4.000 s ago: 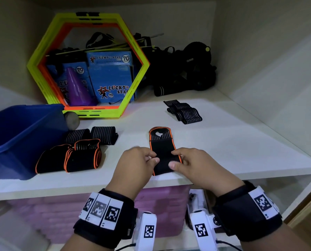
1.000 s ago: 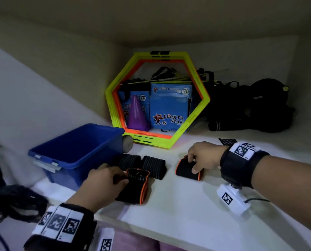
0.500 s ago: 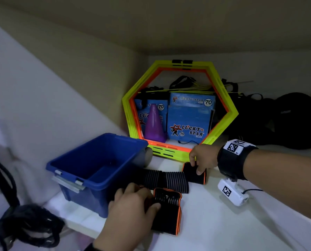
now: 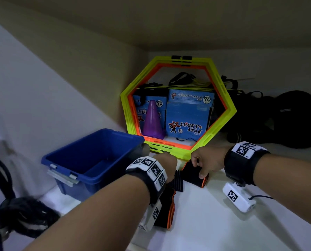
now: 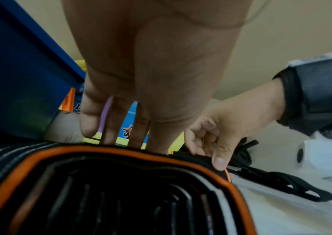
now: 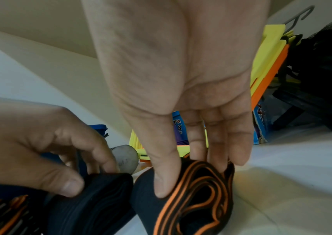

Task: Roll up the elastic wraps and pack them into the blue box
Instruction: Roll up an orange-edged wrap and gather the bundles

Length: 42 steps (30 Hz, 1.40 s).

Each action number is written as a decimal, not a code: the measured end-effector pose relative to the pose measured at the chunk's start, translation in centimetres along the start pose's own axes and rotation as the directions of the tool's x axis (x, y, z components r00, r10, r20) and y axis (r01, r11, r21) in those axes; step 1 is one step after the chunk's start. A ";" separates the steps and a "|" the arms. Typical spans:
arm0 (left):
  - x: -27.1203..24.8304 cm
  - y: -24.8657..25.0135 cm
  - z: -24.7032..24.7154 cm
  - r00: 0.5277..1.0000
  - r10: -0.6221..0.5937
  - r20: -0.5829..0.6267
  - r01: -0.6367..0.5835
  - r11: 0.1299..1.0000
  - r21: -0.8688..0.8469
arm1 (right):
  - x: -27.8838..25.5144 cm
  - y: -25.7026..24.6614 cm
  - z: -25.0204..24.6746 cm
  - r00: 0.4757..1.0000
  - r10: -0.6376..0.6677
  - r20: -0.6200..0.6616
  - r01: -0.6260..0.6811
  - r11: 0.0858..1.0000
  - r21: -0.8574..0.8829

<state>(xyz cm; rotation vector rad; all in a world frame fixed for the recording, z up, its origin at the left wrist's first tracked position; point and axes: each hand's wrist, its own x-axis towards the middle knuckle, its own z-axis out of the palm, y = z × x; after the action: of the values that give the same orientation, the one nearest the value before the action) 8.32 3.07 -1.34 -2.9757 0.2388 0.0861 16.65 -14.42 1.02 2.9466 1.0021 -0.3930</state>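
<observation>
The blue box (image 4: 89, 160) stands open on the white shelf at the left. My right hand (image 4: 202, 166) pinches a rolled black wrap with orange trim (image 4: 193, 175) between thumb and fingers (image 6: 167, 179), just right of the other rolls. My left hand (image 4: 166, 163) reaches over them and curls round a black striped roll (image 4: 176, 182), seen in the right wrist view as a dark roll (image 6: 100, 200) under the thumb. Another orange-trimmed roll (image 4: 166, 209) lies on the shelf under my left wrist and fills the left wrist view (image 5: 120, 190).
Yellow and orange hexagon rings (image 4: 221, 127) lean at the back, with blue Lucky Star boxes (image 4: 189, 115) and a purple cone (image 4: 153, 122) behind them. A grey ball (image 4: 145, 149) sits by the box's corner. Black bags (image 4: 287, 120) fill the back right. A black cord bundle (image 4: 20, 218) hangs lower left.
My left hand has left the front orange-trimmed roll and reached forward onto the striped roll. The right hand still holds its roll, now right next to the others.
</observation>
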 end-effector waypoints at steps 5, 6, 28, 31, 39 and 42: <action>0.3 0.5 -0.7 0.998 0.042 0.042 -0.042 0.999 0.017 | -0.3 0.6 0.3 0.998 -0.021 -0.052 0.022 1.000 0.016; 0.1 0.7 -0.9 0.998 0.047 0.035 -0.047 0.999 -0.001 | -0.3 0.5 0.3 0.997 -0.033 -0.073 0.034 0.999 0.015; -4.7 -2.9 1.8 0.993 -0.070 -0.092 0.049 0.976 -0.214 | 5.7 -6.8 -2.4 0.983 -0.184 -0.016 0.178 0.966 -0.187; -4.5 -2.6 2.2 0.995 -0.056 -0.081 0.047 0.993 -0.105 | 6.5 -7.2 -2.6 0.986 -0.167 -0.016 0.161 0.970 -0.184; -3.7 -2.5 2.9 0.989 -0.102 -0.108 0.087 0.986 -0.141 | 6.5 -7.3 -2.8 0.996 -0.087 0.019 0.089 0.984 -0.157; -3.3 -2.4 3.3 0.984 -0.145 -0.105 0.129 0.982 -0.138 | 6.3 -7.4 -3.0 0.994 -0.077 0.075 0.087 0.985 -0.146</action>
<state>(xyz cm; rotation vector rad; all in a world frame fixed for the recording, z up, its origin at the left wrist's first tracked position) 5.32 6.47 -3.96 -3.1215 0.0416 -0.0896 17.75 -4.51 2.96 2.7469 1.0962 -0.4000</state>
